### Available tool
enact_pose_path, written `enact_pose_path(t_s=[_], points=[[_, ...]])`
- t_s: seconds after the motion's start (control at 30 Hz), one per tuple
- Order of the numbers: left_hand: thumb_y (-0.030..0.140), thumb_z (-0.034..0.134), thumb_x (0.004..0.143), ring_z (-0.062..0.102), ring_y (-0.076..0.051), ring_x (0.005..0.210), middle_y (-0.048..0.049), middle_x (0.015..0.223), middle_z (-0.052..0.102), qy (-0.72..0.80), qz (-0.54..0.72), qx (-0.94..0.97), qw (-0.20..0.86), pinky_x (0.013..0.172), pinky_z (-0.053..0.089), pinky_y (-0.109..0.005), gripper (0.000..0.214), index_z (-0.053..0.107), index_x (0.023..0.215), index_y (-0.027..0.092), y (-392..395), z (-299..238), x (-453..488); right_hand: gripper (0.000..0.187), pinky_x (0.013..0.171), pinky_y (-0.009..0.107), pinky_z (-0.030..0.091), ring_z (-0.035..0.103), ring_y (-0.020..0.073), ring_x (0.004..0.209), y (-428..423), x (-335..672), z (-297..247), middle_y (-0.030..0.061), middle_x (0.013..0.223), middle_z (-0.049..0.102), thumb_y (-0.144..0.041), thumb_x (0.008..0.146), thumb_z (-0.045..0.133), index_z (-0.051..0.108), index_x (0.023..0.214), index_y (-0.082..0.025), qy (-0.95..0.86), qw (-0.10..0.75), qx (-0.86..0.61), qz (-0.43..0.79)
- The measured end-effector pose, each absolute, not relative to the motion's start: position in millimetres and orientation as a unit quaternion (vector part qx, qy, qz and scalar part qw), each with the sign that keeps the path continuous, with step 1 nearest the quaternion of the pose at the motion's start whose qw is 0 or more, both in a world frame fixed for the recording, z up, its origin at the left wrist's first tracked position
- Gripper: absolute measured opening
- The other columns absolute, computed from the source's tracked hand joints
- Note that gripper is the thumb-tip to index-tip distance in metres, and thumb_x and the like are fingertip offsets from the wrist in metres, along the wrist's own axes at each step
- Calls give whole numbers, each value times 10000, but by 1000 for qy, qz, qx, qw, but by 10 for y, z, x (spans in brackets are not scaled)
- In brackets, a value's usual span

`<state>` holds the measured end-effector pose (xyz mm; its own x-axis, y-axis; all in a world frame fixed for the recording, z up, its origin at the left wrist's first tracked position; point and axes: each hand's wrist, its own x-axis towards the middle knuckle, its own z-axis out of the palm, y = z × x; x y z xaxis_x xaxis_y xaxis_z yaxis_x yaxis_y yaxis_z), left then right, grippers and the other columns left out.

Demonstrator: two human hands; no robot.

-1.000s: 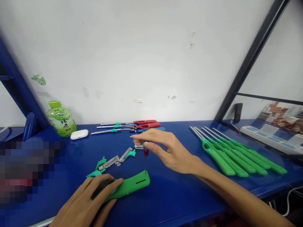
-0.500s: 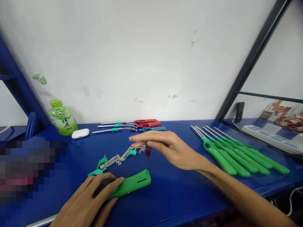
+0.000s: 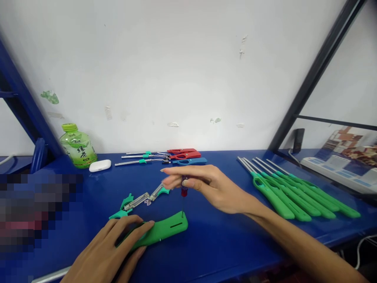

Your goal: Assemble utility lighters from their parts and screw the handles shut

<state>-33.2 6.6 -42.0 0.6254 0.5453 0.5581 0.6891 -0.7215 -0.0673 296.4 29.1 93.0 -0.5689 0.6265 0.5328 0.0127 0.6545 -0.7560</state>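
A green lighter casing [image 3: 165, 230] lies flat on the blue table, its slotted end pointing right. My left hand [image 3: 114, 243] is closed around the casing's left part and presses it down, hiding that end. Above the slotted end, my right hand [image 3: 206, 182] grips an upright screwdriver [image 3: 184, 192] with a dark red handle. Its thin shaft runs down to the casing near the far right corner, with the tip at the surface. Just behind the casing lie clear lighter fuel tanks [image 3: 137, 201] and teal trigger pieces [image 3: 120, 214].
Several long green lighters [image 3: 282, 196] lie side by side at right. Metal lighter tubes [image 3: 134, 162] with wires, red casings [image 3: 185, 154] and a blue casing [image 3: 190, 161] lie by the wall. At left are a green tea bottle [image 3: 78, 147] and a white earphone case [image 3: 100, 165].
The fingers of my right hand have shifted slightly around the screwdriver handle, the lower ones drawing together. The casing and my left hand have stayed in place.
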Motion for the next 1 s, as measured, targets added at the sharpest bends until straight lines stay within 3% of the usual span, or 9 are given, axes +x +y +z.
enact_pose_path(t_s=[0.1,0.2,0.3,0.43,0.6,0.73,0.8,0.93,1.0], points=[[537,498,1166,755,-246,1338,26,1505,734,-355,-244,-892,139,1112,651,-376,461,593,1604,428,68,-431,-337,244,780,305,670,818,182,869,342,2937,855,27,1025,872,-193,1098,701,861,1265,-271,-783,475,-235,325],[544,495,1165,760,-255,1334,28,1507,735,-355,-242,-891,147,1131,644,-404,465,587,1609,439,82,-446,-345,124,733,307,646,767,177,744,339,2905,813,5,902,863,-262,1009,864,891,1129,-277,-791,513,-238,235],[553,482,1169,770,-241,1313,30,1493,742,-354,-250,-889,145,1111,652,-374,458,598,1598,443,92,-445,-345,213,833,335,645,773,187,835,285,2914,864,15,992,881,-280,1069,797,858,1273,-298,-817,495,-225,189],[561,484,1168,768,-242,1316,23,1490,743,-351,-263,-889,133,1113,649,-368,460,606,1592,432,73,-434,-340,355,1030,373,644,793,205,1189,255,2956,944,30,1355,834,-193,1157,601,785,1435,-317,-825,426,-217,302],[520,515,1162,764,-246,1328,27,1500,739,-358,-235,-894,135,1129,641,-386,461,585,1611,441,45,-426,-348,259,790,307,644,756,160,835,320,2893,817,14,1009,830,-177,1109,695,859,1275,-289,-786,499,-230,284],[539,533,1152,766,-258,1324,23,1480,756,-350,-253,-892,134,1114,648,-362,470,600,1605,431,63,-420,-342,173,733,319,587,665,167,760,291,2824,745,0,887,752,-324,943,934,900,1109,-292,-781,541,-247,190],[546,531,1154,768,-257,1323,26,1482,756,-352,-255,-890,138,1120,646,-369,469,600,1604,434,75,-421,-338,229,773,327,595,682,176,810,257,2834,788,16,938,765,-345,956,919,893,1177,-288,-793,525,-242,191],[556,492,1165,765,-242,1322,25,1498,740,-348,-251,-891,145,1092,659,-357,467,594,1604,434,87,-434,-343,297,1061,376,597,740,208,1243,236,2908,923,56,1345,813,-223,1147,661,816,1385,-309,-812,443,-212,315],[545,482,1169,754,-244,1339,18,1513,728,-350,-241,-893,149,1094,658,-368,471,585,1612,423,87,-446,-352,322,991,347,627,779,198,1168,258,2922,932,37,1266,850,-158,1143,635,841,1340,-307,-788,448,-200,372]])
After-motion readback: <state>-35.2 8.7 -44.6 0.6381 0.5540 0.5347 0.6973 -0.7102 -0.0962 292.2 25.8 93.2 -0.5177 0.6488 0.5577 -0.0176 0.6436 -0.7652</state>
